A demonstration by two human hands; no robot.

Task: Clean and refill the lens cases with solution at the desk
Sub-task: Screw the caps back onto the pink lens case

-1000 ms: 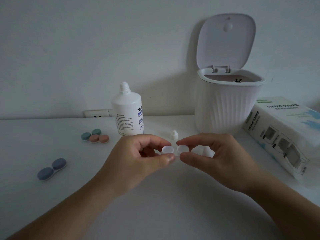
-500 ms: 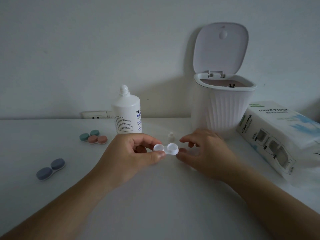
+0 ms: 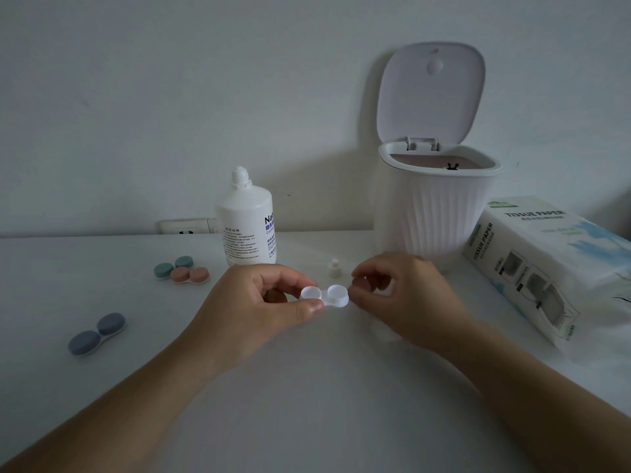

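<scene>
Head view gives us both hands meeting over the middle of the white worktop [image 3: 307, 404]. Our left hand [image 3: 252, 308] pinches the left end of the clear lens case [image 3: 325, 296] between thumb and fingers, holding it just above the surface with both wells uncapped and facing up. Our right hand [image 3: 406, 298] is curled at the case's right end, its fingertips touching that edge; we cannot tell whether it truly grips the case or holds something small.

Behind the hands stands the solution bottle [image 3: 247, 223], uncapped, and its small white cap [image 3: 334, 268] sits upright on the worktop near the right hand. To the left lie a green case [image 3: 173, 266] and a pink case [image 3: 190, 275], touching each other, and a blue case [image 3: 96, 333] nearer us. On the right stand a ribbed white bin [image 3: 437, 213] with its lid raised and a tissue paper pack [image 3: 546, 264] just beside it.
</scene>
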